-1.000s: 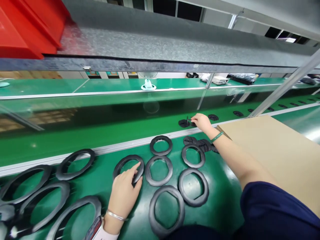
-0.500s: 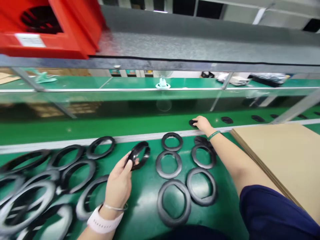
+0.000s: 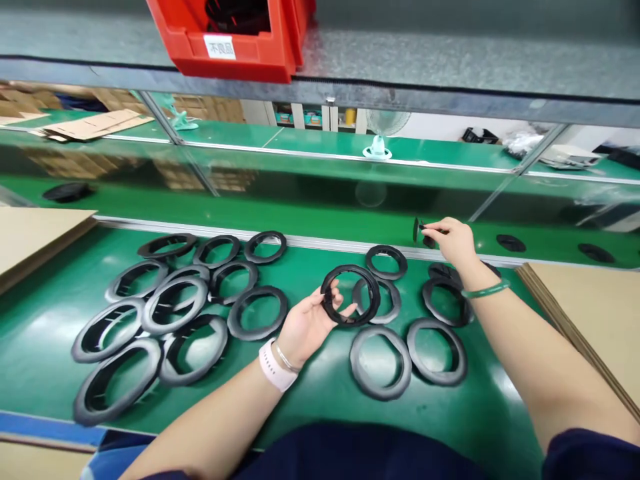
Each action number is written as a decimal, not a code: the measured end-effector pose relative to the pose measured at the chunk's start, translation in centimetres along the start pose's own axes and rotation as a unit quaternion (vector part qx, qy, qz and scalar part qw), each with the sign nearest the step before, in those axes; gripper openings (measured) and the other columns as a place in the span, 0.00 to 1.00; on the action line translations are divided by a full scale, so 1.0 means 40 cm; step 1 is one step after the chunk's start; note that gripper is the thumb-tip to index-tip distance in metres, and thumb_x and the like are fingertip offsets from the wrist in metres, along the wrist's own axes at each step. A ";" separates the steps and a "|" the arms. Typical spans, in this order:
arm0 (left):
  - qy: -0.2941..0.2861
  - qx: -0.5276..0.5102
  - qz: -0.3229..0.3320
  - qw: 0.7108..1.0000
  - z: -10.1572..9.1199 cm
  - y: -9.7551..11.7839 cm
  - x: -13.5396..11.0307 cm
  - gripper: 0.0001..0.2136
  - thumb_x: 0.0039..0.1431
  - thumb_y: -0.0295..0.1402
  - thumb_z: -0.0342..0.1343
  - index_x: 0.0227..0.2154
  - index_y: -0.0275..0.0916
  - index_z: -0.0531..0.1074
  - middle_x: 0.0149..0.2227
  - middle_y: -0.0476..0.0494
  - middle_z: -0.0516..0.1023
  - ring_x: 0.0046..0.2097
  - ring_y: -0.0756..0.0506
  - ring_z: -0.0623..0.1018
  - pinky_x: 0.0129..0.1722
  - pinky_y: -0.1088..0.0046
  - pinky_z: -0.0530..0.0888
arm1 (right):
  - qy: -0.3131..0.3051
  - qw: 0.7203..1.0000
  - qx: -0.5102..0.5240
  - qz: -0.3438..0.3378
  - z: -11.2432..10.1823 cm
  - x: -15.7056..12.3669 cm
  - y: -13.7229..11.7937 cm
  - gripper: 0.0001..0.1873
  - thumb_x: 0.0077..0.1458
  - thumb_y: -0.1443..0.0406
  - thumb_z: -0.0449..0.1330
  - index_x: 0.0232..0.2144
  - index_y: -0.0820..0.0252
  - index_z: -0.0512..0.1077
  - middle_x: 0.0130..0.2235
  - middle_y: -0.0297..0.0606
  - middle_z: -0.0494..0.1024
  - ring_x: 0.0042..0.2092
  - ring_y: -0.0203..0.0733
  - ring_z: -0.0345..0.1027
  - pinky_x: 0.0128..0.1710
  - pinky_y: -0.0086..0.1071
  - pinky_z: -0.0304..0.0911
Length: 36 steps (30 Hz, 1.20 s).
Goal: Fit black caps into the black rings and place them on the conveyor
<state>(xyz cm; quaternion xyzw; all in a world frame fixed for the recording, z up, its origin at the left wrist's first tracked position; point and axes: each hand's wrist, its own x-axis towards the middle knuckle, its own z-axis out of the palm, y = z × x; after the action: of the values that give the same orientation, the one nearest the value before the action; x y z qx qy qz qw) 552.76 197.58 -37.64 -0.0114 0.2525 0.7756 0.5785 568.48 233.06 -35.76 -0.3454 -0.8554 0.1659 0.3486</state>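
Observation:
My left hand [image 3: 309,323] grips a black plastic ring [image 3: 350,294] by its lower left edge and holds it tilted above the green bench [image 3: 310,393]. My right hand [image 3: 454,240] reaches to the conveyor belt [image 3: 300,217] and pinches a small black part [image 3: 419,231] standing on edge. Four black rings [image 3: 380,363] lie in two rows beneath and beside the held ring. A wristband sits on my left wrist, a green bangle on my right.
Several more black rings [image 3: 170,300] are heaped at the left of the bench. Cardboard sheets [image 3: 595,307] lie at the right and at the far left [image 3: 30,233]. A red bin [image 3: 235,37] stands on the shelf overhead. Small black parts [image 3: 510,243] ride the belt.
My left hand lifted a ring off the bench and brought it rightward to the middle. My right hand picked a small black part off the belt. The view swung left.

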 end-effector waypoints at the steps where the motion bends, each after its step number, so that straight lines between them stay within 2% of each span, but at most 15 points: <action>1: -0.008 0.006 -0.001 1.000 0.002 -0.006 -0.003 0.13 0.65 0.24 0.47 0.46 0.33 0.75 0.37 0.44 0.77 0.41 0.49 0.78 0.60 0.48 0.72 | 0.020 0.999 0.043 -0.020 -0.021 -0.036 -0.046 0.07 0.55 0.60 0.67 0.32 0.57 0.82 0.32 0.36 0.76 0.35 0.42 0.70 0.34 0.34 0.65; 7: -0.045 0.115 -0.041 0.991 0.010 -0.022 -0.023 0.13 0.68 0.32 0.50 0.50 0.34 0.74 0.39 0.42 0.77 0.42 0.45 0.80 0.47 0.54 0.80 | 0.046 0.977 0.185 -0.100 -0.110 -0.256 -0.280 0.07 0.57 0.58 0.68 0.33 0.53 0.82 0.29 0.35 0.75 0.33 0.42 0.69 0.34 0.37 0.67; 11: -0.120 0.179 -0.070 0.974 0.016 -0.018 -0.043 0.23 0.62 0.27 0.57 0.60 0.41 0.67 0.41 0.44 0.78 0.47 0.42 0.80 0.54 0.49 0.76 | 0.016 0.966 0.220 -0.133 -0.097 -0.332 -0.340 0.04 0.60 0.60 0.67 0.34 0.52 0.82 0.29 0.34 0.74 0.32 0.41 0.69 0.33 0.36 0.67; 14: -0.151 0.219 -0.073 0.961 0.018 -0.023 -0.054 0.35 0.54 0.21 0.62 0.64 0.51 0.61 0.56 0.43 0.75 0.53 0.38 0.79 0.58 0.46 0.72 | -0.020 0.959 0.220 -0.176 -0.067 -0.357 -0.347 0.05 0.61 0.62 0.66 0.35 0.54 0.82 0.29 0.35 0.74 0.32 0.40 0.69 0.32 0.35 0.66; 16: -0.163 0.242 -0.078 0.953 0.017 -0.030 -0.054 0.41 0.50 0.20 0.65 0.64 0.59 0.59 0.68 0.45 0.61 0.56 0.35 0.77 0.57 0.47 0.73 | -0.036 0.953 0.217 -0.207 -0.045 -0.368 -0.344 0.05 0.62 0.64 0.65 0.36 0.55 0.82 0.29 0.36 0.74 0.32 0.40 0.68 0.32 0.35 0.65; 18: -0.167 0.270 -0.076 0.945 0.014 -0.037 -0.049 0.44 0.48 0.21 0.67 0.64 0.63 0.56 0.72 0.46 0.51 0.57 0.34 0.76 0.57 0.51 0.73 | -0.046 0.949 0.213 -0.227 -0.026 -0.374 -0.338 0.05 0.62 0.65 0.64 0.37 0.56 0.82 0.28 0.36 0.74 0.32 0.40 0.68 0.33 0.35 0.65; 19: -0.166 0.290 -0.071 0.940 0.013 -0.040 -0.045 0.44 0.49 0.22 0.67 0.64 0.62 0.56 0.72 0.45 0.52 0.57 0.34 0.76 0.57 0.52 0.73 | -0.047 0.949 0.211 -0.231 -0.018 -0.376 -0.334 0.05 0.62 0.66 0.64 0.37 0.56 0.82 0.28 0.36 0.74 0.32 0.40 0.67 0.33 0.35 0.64; 21: -0.156 0.350 -0.059 0.922 0.011 -0.043 -0.038 0.36 0.53 0.28 0.67 0.63 0.52 0.60 0.67 0.39 0.63 0.56 0.36 0.77 0.57 0.54 0.73 | -0.045 0.950 0.209 -0.229 -0.008 -0.377 -0.327 0.04 0.62 0.66 0.65 0.37 0.56 0.81 0.28 0.36 0.73 0.32 0.39 0.67 0.33 0.34 0.64; 24: -0.105 0.464 -0.023 0.879 0.010 -0.042 -0.032 0.21 0.61 0.41 0.61 0.53 0.36 0.71 0.50 0.34 0.81 0.51 0.37 0.80 0.56 0.56 0.73 | -0.038 0.954 0.205 -0.214 -0.002 -0.373 -0.319 0.04 0.61 0.66 0.65 0.36 0.57 0.81 0.29 0.36 0.74 0.32 0.39 0.67 0.33 0.34 0.65; 28: -0.020 0.498 0.019 0.867 -0.001 -0.037 -0.027 0.23 0.67 0.50 0.49 0.43 0.33 0.75 0.31 0.40 0.82 0.39 0.42 0.80 0.47 0.62 0.75 | -0.034 0.957 0.197 -0.209 0.002 -0.375 -0.318 0.04 0.62 0.65 0.65 0.37 0.58 0.81 0.29 0.37 0.75 0.32 0.40 0.68 0.32 0.34 0.66; 29: -0.027 0.488 0.017 0.872 -0.006 -0.036 -0.025 0.22 0.66 0.50 0.51 0.45 0.33 0.75 0.30 0.42 0.81 0.37 0.43 0.80 0.45 0.64 0.75 | -0.035 0.957 0.192 -0.215 0.004 -0.378 -0.319 0.04 0.62 0.65 0.65 0.37 0.58 0.81 0.29 0.37 0.75 0.32 0.40 0.68 0.32 0.34 0.66; 31: -0.080 0.461 -0.005 0.884 -0.015 -0.036 -0.020 0.23 0.57 0.43 0.64 0.51 0.35 0.72 0.35 0.44 0.80 0.40 0.44 0.79 0.45 0.66 0.75 | -0.036 0.956 0.178 -0.229 0.008 -0.384 -0.321 0.04 0.62 0.66 0.64 0.37 0.58 0.81 0.29 0.37 0.75 0.32 0.39 0.68 0.32 0.34 0.65; 33: -0.135 0.432 -0.033 0.891 -0.022 -0.042 -0.015 0.34 0.45 0.31 0.73 0.56 0.40 0.67 0.43 0.44 0.79 0.47 0.43 0.78 0.50 0.67 0.75 | -0.040 0.955 0.166 -0.241 0.014 -0.391 -0.323 0.05 0.63 0.66 0.63 0.36 0.59 0.80 0.29 0.37 0.75 0.31 0.39 0.68 0.31 0.34 0.65; 34: -0.144 0.423 -0.037 0.894 -0.024 -0.046 -0.014 0.37 0.42 0.27 0.73 0.57 0.41 0.65 0.48 0.43 0.78 0.50 0.43 0.77 0.52 0.66 0.74 | -0.043 0.955 0.163 -0.245 0.016 -0.394 -0.323 0.05 0.63 0.66 0.63 0.36 0.59 0.80 0.29 0.38 0.75 0.31 0.39 0.68 0.31 0.34 0.65; 36: -0.132 0.421 -0.032 0.897 -0.026 -0.054 -0.012 0.32 0.47 0.27 0.70 0.56 0.40 0.65 0.53 0.41 0.76 0.55 0.42 0.76 0.55 0.64 0.73 | -0.047 0.953 0.158 -0.253 0.021 -0.398 -0.323 0.06 0.64 0.66 0.62 0.37 0.59 0.80 0.29 0.38 0.75 0.32 0.40 0.68 0.32 0.34 0.66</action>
<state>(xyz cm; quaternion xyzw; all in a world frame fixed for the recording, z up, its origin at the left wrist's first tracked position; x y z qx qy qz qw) 554.59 197.18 -39.22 0.3270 0.4762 0.5722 0.5821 570.00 212.65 -37.27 -0.0496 -0.8928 0.2214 0.3891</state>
